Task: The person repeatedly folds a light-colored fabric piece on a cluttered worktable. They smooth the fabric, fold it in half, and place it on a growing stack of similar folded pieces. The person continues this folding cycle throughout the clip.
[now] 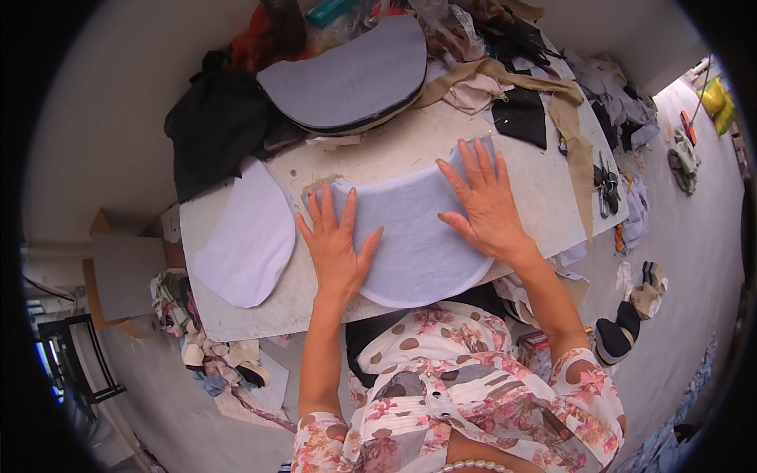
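A curved grey-blue fabric piece with a white edge [414,236] lies flat on the pale worktable [520,171] in front of me. My left hand [337,242] rests palm down on its left end, fingers apart. Spread flat on its right end is my right hand [482,201]. Neither hand grips anything. A white fabric piece of similar curved shape [248,242] lies left of my left hand. Beyond both hands sits a thick stack of curved grey pieces [361,77] with dark and tan layers beneath.
Black cloth [213,130] is heaped at the back left. A tan fabric strip [571,124] runs over the right side, near a black fabric scrap [520,118]. Scissors or snips [606,189] lie at the right edge. A cardboard box [127,278] and cloth scraps [189,325] stand left of the table.
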`<control>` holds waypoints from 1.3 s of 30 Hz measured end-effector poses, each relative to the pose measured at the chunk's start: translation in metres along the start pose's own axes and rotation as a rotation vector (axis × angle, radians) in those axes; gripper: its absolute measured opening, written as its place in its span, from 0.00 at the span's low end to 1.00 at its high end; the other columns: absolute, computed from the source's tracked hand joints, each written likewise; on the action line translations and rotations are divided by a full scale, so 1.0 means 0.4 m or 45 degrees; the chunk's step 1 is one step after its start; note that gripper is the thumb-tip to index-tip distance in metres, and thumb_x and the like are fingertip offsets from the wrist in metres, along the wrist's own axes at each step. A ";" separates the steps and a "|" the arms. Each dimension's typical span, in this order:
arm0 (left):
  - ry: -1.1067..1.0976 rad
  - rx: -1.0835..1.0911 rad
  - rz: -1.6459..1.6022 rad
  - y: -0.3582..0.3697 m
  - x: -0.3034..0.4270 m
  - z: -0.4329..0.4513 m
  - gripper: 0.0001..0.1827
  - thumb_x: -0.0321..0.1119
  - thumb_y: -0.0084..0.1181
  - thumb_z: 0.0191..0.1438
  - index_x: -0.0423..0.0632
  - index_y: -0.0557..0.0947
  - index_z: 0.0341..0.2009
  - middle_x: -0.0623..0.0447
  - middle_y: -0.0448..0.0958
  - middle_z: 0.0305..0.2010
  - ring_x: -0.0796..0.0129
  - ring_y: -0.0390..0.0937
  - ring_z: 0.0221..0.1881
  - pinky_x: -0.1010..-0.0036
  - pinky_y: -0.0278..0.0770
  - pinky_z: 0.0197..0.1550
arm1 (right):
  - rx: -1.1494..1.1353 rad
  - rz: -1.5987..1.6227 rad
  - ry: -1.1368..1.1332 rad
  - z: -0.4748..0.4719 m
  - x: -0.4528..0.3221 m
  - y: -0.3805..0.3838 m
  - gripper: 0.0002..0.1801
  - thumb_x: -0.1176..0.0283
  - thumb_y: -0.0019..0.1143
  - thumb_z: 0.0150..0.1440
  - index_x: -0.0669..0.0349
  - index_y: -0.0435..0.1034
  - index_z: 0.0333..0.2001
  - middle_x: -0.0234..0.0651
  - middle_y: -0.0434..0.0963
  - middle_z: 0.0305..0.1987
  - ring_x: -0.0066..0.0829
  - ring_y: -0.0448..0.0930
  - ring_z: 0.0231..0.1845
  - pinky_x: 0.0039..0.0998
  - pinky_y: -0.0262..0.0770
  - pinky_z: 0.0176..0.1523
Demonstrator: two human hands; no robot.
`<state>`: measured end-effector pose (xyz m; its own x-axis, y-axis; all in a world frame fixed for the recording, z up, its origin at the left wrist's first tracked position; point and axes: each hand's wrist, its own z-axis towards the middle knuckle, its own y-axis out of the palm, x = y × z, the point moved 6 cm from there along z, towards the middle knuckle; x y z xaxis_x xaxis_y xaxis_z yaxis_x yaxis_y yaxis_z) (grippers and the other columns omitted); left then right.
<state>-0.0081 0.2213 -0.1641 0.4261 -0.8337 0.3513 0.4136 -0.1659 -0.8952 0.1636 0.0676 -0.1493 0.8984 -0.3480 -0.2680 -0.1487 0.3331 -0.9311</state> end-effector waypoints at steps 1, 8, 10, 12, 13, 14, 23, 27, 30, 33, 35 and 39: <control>-0.009 -0.076 -0.004 0.021 -0.001 -0.003 0.35 0.52 0.56 0.51 0.53 0.68 0.62 0.43 0.47 0.72 0.43 0.39 0.72 0.38 0.30 0.65 | -0.086 0.005 -0.008 -0.003 -0.001 0.030 0.37 0.50 0.53 0.54 0.52 0.57 0.64 0.48 0.45 0.72 0.52 0.42 0.72 0.58 0.34 0.69; -0.020 -0.091 -0.011 0.018 -0.006 -0.006 0.36 0.53 0.57 0.50 0.53 0.67 0.62 0.41 0.48 0.71 0.42 0.39 0.72 0.39 0.32 0.66 | -0.057 -0.067 -0.034 0.003 -0.002 0.020 0.34 0.51 0.54 0.53 0.54 0.61 0.61 0.49 0.52 0.68 0.50 0.46 0.71 0.56 0.37 0.68; -0.033 -0.126 -0.042 0.011 -0.005 -0.007 0.36 0.53 0.56 0.50 0.52 0.67 0.62 0.41 0.48 0.71 0.41 0.39 0.71 0.39 0.32 0.66 | 0.089 -0.132 -0.057 0.027 -0.017 -0.017 0.29 0.57 0.58 0.52 0.55 0.66 0.56 0.49 0.62 0.63 0.50 0.58 0.66 0.53 0.50 0.66; -0.066 0.044 -0.225 -0.005 -0.020 -0.005 0.35 0.53 0.56 0.51 0.52 0.68 0.61 0.41 0.48 0.71 0.41 0.39 0.71 0.40 0.32 0.66 | 0.351 0.199 -0.080 0.100 -0.028 -0.064 0.20 0.64 0.60 0.49 0.58 0.71 0.46 0.44 0.71 0.50 0.45 0.68 0.55 0.45 0.63 0.56; -0.074 0.118 -0.315 -0.014 -0.027 -0.004 0.35 0.54 0.56 0.51 0.51 0.68 0.61 0.41 0.47 0.71 0.41 0.39 0.71 0.40 0.32 0.66 | 0.476 0.372 -0.082 0.145 -0.037 -0.084 0.15 0.68 0.62 0.48 0.59 0.73 0.41 0.42 0.76 0.43 0.43 0.73 0.49 0.41 0.69 0.51; -0.079 0.235 -0.344 -0.035 -0.032 -0.001 0.32 0.53 0.53 0.53 0.50 0.70 0.59 0.41 0.49 0.70 0.42 0.42 0.71 0.43 0.33 0.66 | 0.670 0.458 -0.169 0.201 -0.075 -0.108 0.08 0.75 0.63 0.44 0.60 0.73 0.30 0.34 0.76 0.28 0.38 0.75 0.34 0.35 0.71 0.37; -0.455 0.521 -1.378 -0.088 -0.119 0.079 0.12 0.32 0.51 0.59 0.39 0.80 0.43 0.47 0.76 0.52 0.58 0.68 0.59 0.66 0.61 0.61 | 0.420 0.241 -0.261 0.554 -0.159 0.090 0.07 0.68 0.62 0.46 0.59 0.74 0.27 0.39 0.75 0.28 0.42 0.75 0.38 0.40 0.71 0.38; -0.761 0.305 -2.019 -0.023 -0.163 0.131 0.20 0.42 0.52 0.60 0.39 0.75 0.50 0.46 0.76 0.48 0.63 0.74 0.50 0.68 0.72 0.52 | 0.384 0.302 -0.316 0.546 -0.160 0.079 0.03 0.72 0.56 0.47 0.60 0.74 0.26 0.39 0.76 0.29 0.43 0.75 0.38 0.40 0.72 0.38; -1.001 0.102 -2.304 0.014 -0.164 0.185 0.25 0.49 0.54 0.58 0.41 0.73 0.51 0.49 0.77 0.47 0.61 0.74 0.50 0.66 0.75 0.48 | 0.206 0.341 -0.421 0.484 -0.191 0.022 0.03 0.73 0.55 0.48 0.59 0.74 0.26 0.38 0.77 0.30 0.42 0.76 0.37 0.40 0.72 0.37; -1.065 0.163 -2.287 0.008 -0.179 0.237 0.28 0.51 0.59 0.54 0.42 0.74 0.51 0.48 0.76 0.48 0.61 0.74 0.50 0.66 0.75 0.48 | -0.019 0.429 -0.550 0.397 -0.225 -0.030 0.03 0.72 0.56 0.48 0.58 0.73 0.27 0.35 0.78 0.30 0.40 0.77 0.37 0.39 0.72 0.38; -0.926 0.376 -2.153 0.002 -0.224 0.252 0.24 0.45 0.64 0.51 0.43 0.77 0.48 0.51 0.78 0.44 0.68 0.75 0.43 0.73 0.74 0.44 | -0.238 0.466 -0.562 0.366 -0.245 -0.061 0.05 0.71 0.58 0.47 0.58 0.74 0.30 0.34 0.78 0.31 0.39 0.77 0.38 0.38 0.72 0.38; -0.491 0.597 -1.384 -0.138 -0.146 0.259 0.13 0.36 0.65 0.51 0.42 0.82 0.39 0.58 0.79 0.29 0.78 0.72 0.30 0.80 0.70 0.34 | 0.247 0.570 -0.778 0.425 -0.255 -0.113 0.17 0.74 0.61 0.43 0.55 0.73 0.40 0.33 0.77 0.37 0.39 0.75 0.47 0.39 0.67 0.54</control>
<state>0.0276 0.3338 -0.1068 -0.1411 -0.1598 0.9770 0.9130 -0.4027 0.0660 0.1490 0.2372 -0.0378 0.8465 0.3810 -0.3719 -0.5264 0.4946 -0.6915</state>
